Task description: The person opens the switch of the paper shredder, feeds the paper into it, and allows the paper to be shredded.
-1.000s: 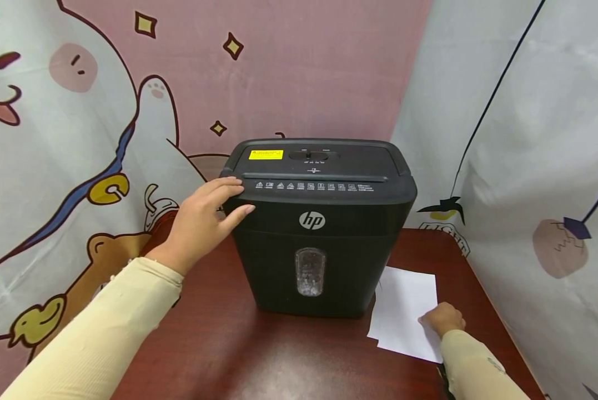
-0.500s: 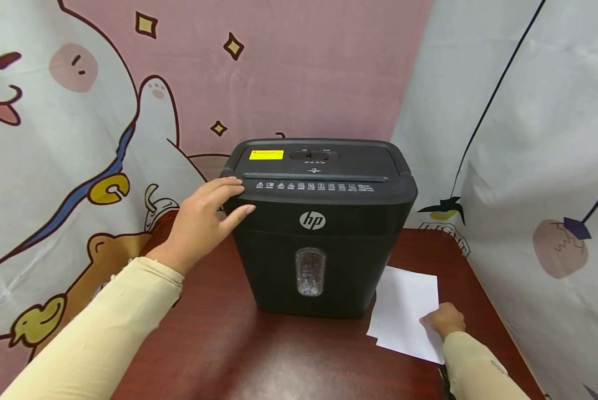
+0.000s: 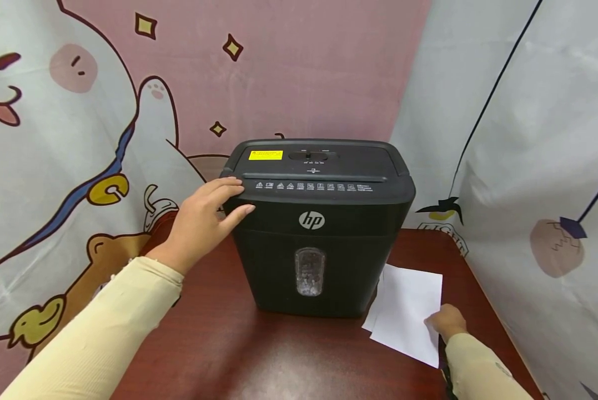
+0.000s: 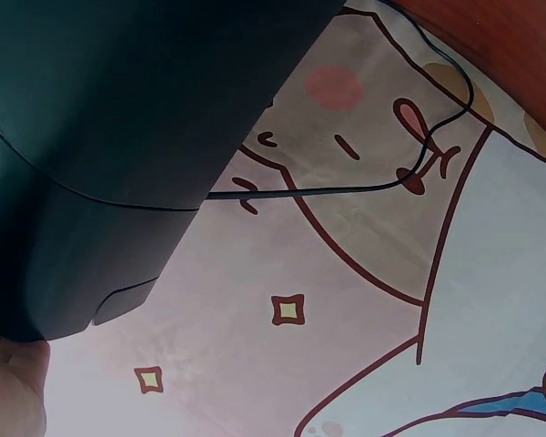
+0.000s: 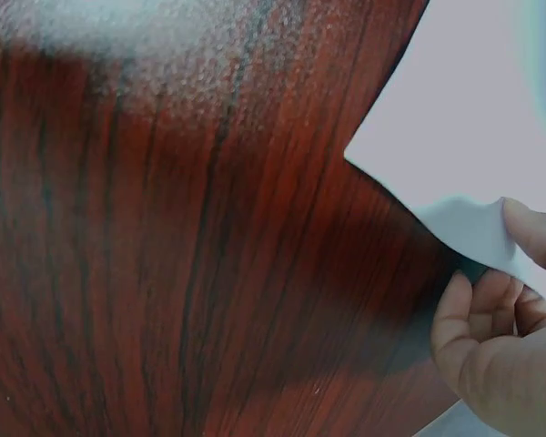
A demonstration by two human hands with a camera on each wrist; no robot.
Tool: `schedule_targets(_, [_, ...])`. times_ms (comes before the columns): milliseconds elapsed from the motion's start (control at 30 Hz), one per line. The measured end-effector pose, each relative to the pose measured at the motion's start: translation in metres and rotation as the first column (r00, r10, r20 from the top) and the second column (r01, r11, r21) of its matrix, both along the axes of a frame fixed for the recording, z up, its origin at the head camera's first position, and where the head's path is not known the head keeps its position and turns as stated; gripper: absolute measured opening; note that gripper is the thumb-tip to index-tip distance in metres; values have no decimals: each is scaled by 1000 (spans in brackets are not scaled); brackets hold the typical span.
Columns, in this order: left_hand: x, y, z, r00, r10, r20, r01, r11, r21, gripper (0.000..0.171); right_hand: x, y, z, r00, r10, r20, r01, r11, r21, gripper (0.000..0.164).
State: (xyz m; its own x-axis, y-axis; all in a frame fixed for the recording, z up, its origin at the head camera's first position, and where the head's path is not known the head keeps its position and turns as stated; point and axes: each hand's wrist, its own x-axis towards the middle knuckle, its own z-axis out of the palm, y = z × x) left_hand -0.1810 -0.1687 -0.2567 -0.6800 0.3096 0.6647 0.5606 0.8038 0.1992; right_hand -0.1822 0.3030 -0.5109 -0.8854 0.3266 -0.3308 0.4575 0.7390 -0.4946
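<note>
A black HP paper shredder (image 3: 274,255) stands upright in the middle of the head view, with its feed slot on top and a small window showing shreds. My left hand (image 3: 197,222) rests on its upper left corner, fingertips on the lid and thumb against the front. In the left wrist view only part of that hand (image 4: 11,387) shows, below the shredder (image 4: 82,155). To the shredder's right, my right hand (image 3: 447,322) pinches the edge of a white sheet of paper (image 3: 408,311). The right wrist view shows the thumb above the paper (image 5: 473,118) and curled fingers beneath.
Another sheet (image 3: 373,319) peeks out under the gripped one, beside the shredder's base. A black power cord (image 4: 346,190) runs from the shredder. The reddish-brown tabletop (image 3: 204,344) is bounded by printed cloth (image 3: 318,66) behind and at both sides.
The upper sheet has turned slightly and shifted against the one under it, with my right hand holding its edge and moving a little right. The left hand and shredder have stayed put.
</note>
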Motion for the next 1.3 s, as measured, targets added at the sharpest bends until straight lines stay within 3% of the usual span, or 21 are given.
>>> schedule_targets(167, [0, 0, 1, 1000, -3, -3, 3, 1000, 0, 41, 2, 5, -1, 1000, 31, -3, -31, 996, -79, 59])
schedule_targets(400, [2, -1, 2, 1000, 3, 11, -3, 1000, 0, 41, 1, 17, -8, 997, 36, -73, -53, 969, -241, 21])
schedule_targets(600, [3, -2, 2, 1000, 9, 28, -9, 1000, -4, 41, 1, 25, -6, 997, 38, -73, -60, 944, -325, 13])
schedule_targets(833, [3, -1, 2, 999, 17, 36, -17, 1000, -8, 41, 6, 31, 6, 996, 41, -85, -71, 917, -392, 19])
schedule_targets(1300, [2, 1, 2, 999, 11, 35, -10, 1000, -3, 42, 14, 55, 30, 995, 56, -82, -86, 901, -426, 41])
